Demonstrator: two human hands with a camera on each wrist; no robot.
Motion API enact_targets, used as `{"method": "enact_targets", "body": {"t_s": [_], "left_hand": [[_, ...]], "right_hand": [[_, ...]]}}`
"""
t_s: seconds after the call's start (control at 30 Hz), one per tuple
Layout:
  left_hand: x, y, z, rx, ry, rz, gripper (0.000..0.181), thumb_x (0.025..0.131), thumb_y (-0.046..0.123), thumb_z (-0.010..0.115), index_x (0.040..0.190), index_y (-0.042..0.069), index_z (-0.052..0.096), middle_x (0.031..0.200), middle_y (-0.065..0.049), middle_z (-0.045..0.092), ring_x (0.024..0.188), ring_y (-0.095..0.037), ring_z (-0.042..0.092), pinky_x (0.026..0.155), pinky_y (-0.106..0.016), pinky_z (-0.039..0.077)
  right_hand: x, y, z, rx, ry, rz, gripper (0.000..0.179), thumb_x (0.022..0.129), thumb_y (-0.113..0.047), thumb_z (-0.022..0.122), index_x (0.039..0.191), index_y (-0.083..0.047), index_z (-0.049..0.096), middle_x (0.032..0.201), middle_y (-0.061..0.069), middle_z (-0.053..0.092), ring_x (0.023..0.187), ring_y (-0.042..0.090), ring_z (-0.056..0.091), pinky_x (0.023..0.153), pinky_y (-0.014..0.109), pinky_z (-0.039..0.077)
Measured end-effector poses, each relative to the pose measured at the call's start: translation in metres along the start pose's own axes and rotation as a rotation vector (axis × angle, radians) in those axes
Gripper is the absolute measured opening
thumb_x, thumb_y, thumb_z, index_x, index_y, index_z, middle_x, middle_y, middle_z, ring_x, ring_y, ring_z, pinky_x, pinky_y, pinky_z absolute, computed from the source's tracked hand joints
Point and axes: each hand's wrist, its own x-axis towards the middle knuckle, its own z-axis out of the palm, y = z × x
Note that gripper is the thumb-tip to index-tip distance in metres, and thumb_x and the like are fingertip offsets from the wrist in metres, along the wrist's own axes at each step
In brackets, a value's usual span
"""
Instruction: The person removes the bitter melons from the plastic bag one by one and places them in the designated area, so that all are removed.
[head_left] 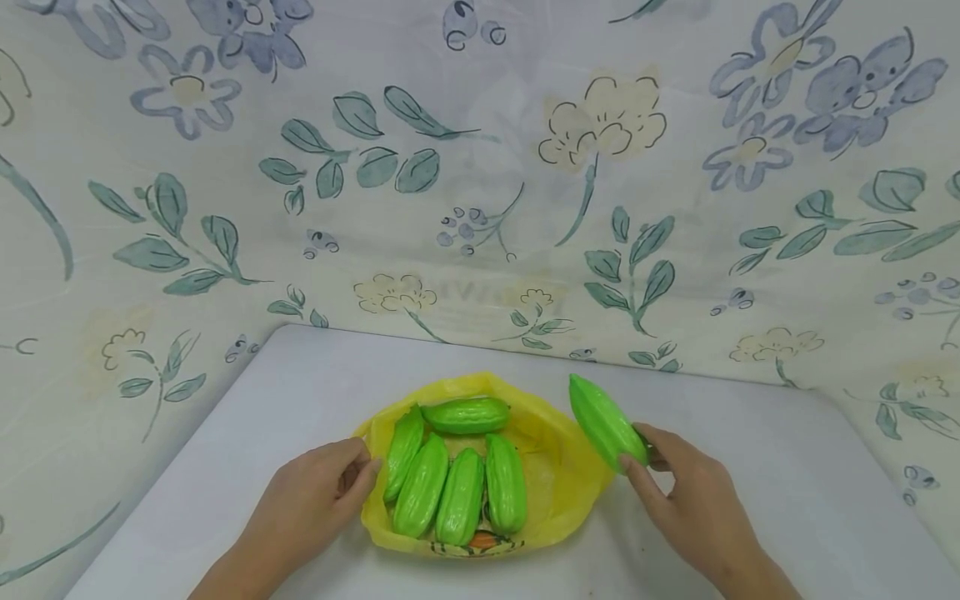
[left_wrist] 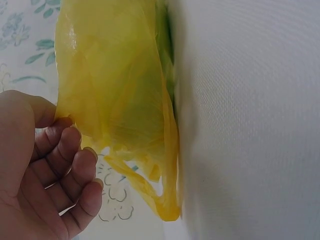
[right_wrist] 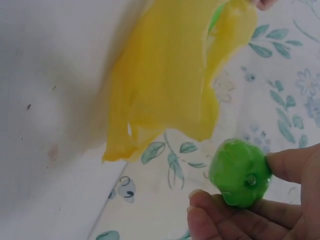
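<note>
In the head view a yellow plastic bag [head_left: 558, 500] lies with its mouth spread wide, several glossy green ridged gourds [head_left: 459, 498] inside it. My left hand [head_left: 315, 492] pinches the bag's left rim between thumb and index finger; in the left wrist view the other fingers of that left hand [left_wrist: 65, 175] curl loosely beside the plastic. To the right, my right hand [head_left: 690, 492] grips one more green ridged gourd [head_left: 603, 421] by its lower end, its pointed tip up and left, overlapping the bag's right rim. The right wrist view shows this gourd [right_wrist: 240, 172] end-on, between thumb and fingers.
The bag stands on a white table [head_left: 300, 375]. Behind it hangs a pale cloth [head_left: 480, 208] printed with flowers and leaves. A bag handle loop [left_wrist: 167, 210] droops on the left side, close over the tabletop.
</note>
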Motion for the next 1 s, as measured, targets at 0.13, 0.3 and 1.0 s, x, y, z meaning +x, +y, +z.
{"method": "enact_targets", "body": {"t_s": [0.13, 0.3, 1.0], "left_hand": [[-0.001, -0.001, 0.0, -0.003, 0.002, 0.004, 0.032, 0.097, 0.017, 0.073, 0.076, 0.023, 0.049, 0.064, 0.013, 0.04, 0.06, -0.004, 0.039, 0.055, -0.025, 0.036], [0.0, -0.001, 0.0, -0.003, -0.001, 0.005, 0.031, 0.097, 0.018, 0.073, 0.077, 0.023, 0.05, 0.064, 0.013, 0.04, 0.06, -0.004, 0.039, 0.055, -0.025, 0.036], [0.0, -0.004, -0.002, -0.028, -0.036, -0.006, 0.029, 0.097, 0.017, 0.073, 0.078, 0.023, 0.052, 0.064, 0.014, 0.042, 0.059, -0.004, 0.04, 0.055, -0.025, 0.037]], "right_hand": [[0.001, 0.005, 0.001, 0.004, 0.034, -0.016, 0.048, 0.1, -0.029, 0.073, 0.139, -0.003, 0.061, 0.125, 0.011, 0.071, 0.103, 0.025, 0.071, 0.085, 0.045, 0.06], [0.002, 0.012, 0.003, 0.011, 0.072, -0.029, 0.046, 0.098, -0.025, 0.075, 0.136, -0.001, 0.062, 0.121, 0.012, 0.072, 0.099, 0.026, 0.072, 0.081, 0.045, 0.061], [0.008, 0.025, 0.011, 0.041, 0.052, 0.002, 0.045, 0.101, -0.026, 0.072, 0.135, 0.001, 0.061, 0.119, 0.016, 0.073, 0.099, 0.031, 0.074, 0.077, 0.042, 0.062]]}}
